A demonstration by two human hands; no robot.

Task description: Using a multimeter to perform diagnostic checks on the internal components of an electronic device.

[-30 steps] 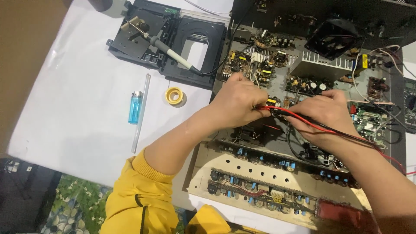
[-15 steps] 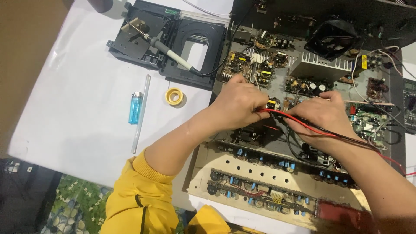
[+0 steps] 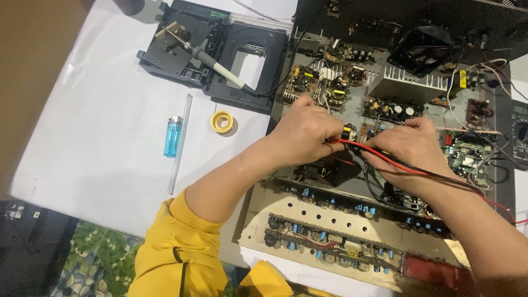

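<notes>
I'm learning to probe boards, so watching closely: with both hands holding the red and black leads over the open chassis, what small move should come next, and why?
Probably settle the tips and keep both hands steady. The left hand pinches the red lead beside a small yellow part, the right hand holds close by, and parts crowd the circuit board. Whether the tips touch is hidden.
</notes>
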